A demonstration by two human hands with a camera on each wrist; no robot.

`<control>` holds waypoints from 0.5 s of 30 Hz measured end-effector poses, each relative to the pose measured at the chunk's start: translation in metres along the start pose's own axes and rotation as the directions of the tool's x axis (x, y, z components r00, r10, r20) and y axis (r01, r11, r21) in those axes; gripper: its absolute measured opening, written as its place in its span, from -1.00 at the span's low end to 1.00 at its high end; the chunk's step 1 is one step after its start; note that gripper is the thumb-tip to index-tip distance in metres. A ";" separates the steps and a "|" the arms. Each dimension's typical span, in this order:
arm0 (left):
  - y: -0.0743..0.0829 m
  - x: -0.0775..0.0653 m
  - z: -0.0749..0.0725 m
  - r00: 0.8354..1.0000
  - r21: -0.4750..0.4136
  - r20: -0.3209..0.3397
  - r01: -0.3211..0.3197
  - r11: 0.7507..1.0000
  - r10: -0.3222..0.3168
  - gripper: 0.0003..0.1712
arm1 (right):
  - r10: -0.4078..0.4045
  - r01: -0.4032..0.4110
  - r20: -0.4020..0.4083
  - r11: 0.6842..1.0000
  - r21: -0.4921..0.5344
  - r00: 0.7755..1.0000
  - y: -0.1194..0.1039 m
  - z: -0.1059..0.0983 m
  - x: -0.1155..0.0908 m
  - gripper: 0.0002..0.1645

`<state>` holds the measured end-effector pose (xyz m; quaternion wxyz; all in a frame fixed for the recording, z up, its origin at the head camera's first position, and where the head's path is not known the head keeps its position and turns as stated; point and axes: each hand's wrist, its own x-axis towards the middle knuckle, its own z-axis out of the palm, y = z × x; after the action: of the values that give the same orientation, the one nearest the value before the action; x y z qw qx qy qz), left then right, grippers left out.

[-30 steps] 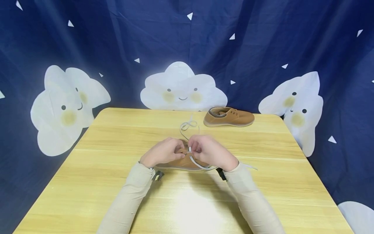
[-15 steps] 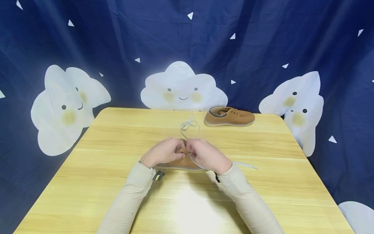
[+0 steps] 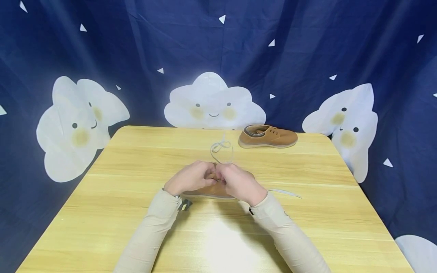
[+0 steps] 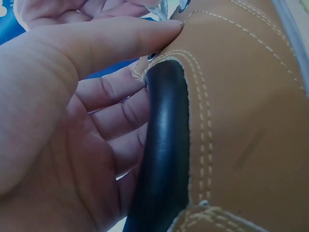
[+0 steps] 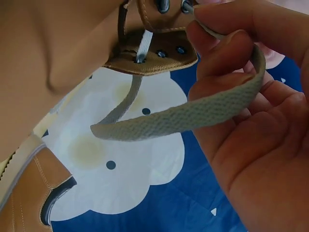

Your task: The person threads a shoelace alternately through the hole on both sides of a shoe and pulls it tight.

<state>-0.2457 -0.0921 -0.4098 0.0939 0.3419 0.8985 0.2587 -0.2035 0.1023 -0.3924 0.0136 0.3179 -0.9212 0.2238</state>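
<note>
A brown lace-up shoe (image 3: 206,191) lies sideways under both hands on the table, largely covered in the head view. With thumb and fingers my left hand (image 3: 191,177) grips the shoe's upper (image 4: 251,96) at the lace flap, beside the dark collar lining (image 4: 166,116). Close against it, my right hand (image 3: 240,184) pinches a flat grey shoelace (image 5: 193,115) right at an eyelet. From there the lace curves over the fingers, loops back and passes through an eyelet of the opposite flap (image 5: 169,60). A loose lace end (image 3: 285,192) lies right of the right wrist.
Another brown shoe (image 3: 268,137), no lace seen in it, stands at the back edge of the wooden table (image 3: 136,159). A length of lace (image 3: 221,145) lies looped beyond the hands. A blue curtain (image 3: 191,45) with white clouds hangs behind.
My right hand has shifted left, up against the left hand, with the shoelace. The lace strand that hung below its fingers is now hidden in the head view. The left hand stays put.
</note>
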 end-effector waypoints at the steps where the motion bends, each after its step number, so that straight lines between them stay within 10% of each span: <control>1: 0.000 0.000 0.000 1.000 -0.001 0.000 0.003 1.000 -0.003 -0.86 | -0.003 0.003 -0.003 1.000 -0.002 1.000 0.000 0.001 0.000 -0.66; 15: -0.001 -0.001 0.001 1.000 0.002 -0.002 0.003 1.000 -0.003 -0.86 | -0.100 0.100 -0.059 0.995 -0.001 0.993 0.003 0.013 0.005 -0.66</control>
<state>-0.2454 -0.0926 -0.4111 0.0929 0.3403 0.8994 0.2582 -0.2075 0.0965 -0.4046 0.0518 0.3570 -0.9031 0.2329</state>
